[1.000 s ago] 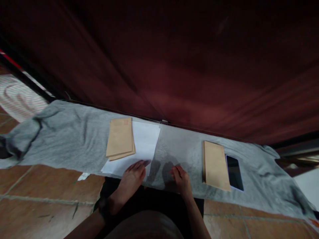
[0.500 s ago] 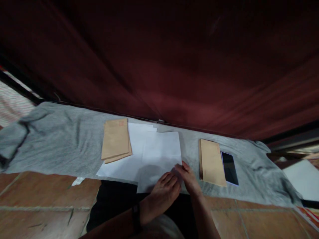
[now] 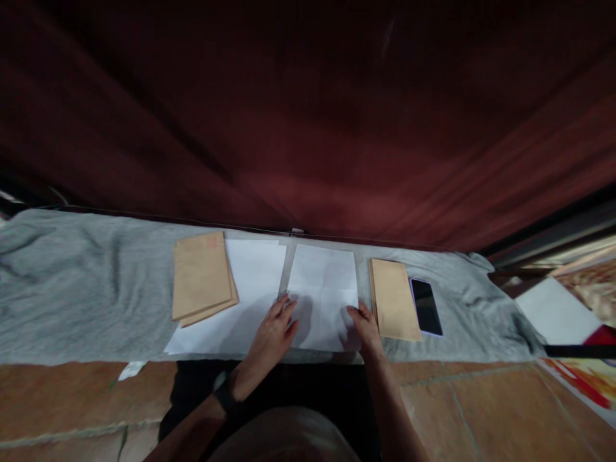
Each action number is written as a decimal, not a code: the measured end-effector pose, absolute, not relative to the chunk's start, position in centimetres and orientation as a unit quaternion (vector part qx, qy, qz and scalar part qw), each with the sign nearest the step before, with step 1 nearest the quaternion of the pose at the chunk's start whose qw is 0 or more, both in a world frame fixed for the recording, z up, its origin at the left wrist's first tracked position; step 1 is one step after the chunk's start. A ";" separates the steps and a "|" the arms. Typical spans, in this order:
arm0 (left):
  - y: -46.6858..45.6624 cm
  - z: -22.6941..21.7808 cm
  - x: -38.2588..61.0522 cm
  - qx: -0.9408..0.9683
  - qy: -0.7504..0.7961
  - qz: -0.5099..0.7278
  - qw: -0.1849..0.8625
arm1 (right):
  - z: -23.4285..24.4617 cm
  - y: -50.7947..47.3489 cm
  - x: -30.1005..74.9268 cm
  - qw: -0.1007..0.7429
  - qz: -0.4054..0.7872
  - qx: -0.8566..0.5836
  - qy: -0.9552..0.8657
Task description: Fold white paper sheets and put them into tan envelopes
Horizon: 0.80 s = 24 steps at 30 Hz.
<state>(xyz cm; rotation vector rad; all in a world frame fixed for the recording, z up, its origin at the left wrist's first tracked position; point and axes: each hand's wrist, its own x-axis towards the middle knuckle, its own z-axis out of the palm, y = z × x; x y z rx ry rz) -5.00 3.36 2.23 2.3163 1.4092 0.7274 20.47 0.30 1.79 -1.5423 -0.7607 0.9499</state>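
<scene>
A white paper sheet [image 3: 323, 276] lies in front of me on the grey cloth, with faint crease lines across it. My left hand [image 3: 272, 332] rests at its left edge, fingers stretched out and thumb apart, touching the paper. At the lower right edge, my right hand [image 3: 364, 326] pinches the sheet between thumb and fingers. To the left is a stack of white paper [image 3: 255, 263], partly covered by several brown envelopes [image 3: 199, 279]. Another stack of brown envelopes [image 3: 397, 301] lies just right of my right hand.
A phone [image 3: 426, 307] with a dark screen lies beside the right envelopes. Grey cloth [image 3: 96, 289] spreads under everything, up to a dark red hanging fabric [image 3: 308, 160]. Terracotta floor tiles [image 3: 462, 410] lie in front. A white flat object [image 3: 558, 311] is at far right.
My hands were together at the sheet's lower right; the left has moved to its left edge. The sheet has shifted right, off the paper stack. The view has turned slightly.
</scene>
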 end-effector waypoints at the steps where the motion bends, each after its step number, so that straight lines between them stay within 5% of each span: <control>1: 3.3 2.0 -4.8 0.819 0.491 0.249 0.162 | 1.8 0.4 20.6 0.550 0.391 -0.661 -0.329; 9: 3.0 2.3 -1.9 0.870 0.444 0.197 0.084 | 3.7 -0.3 19.2 0.400 0.110 -0.745 -0.523; 16: 7.2 2.7 1.3 0.896 0.407 0.164 0.070 | 3.1 2.9 14.5 0.379 0.171 -0.665 -0.621; 24: 11.4 1.7 2.6 0.887 0.447 0.103 0.048 | 2.0 6.8 14.7 0.260 0.081 -0.686 -0.675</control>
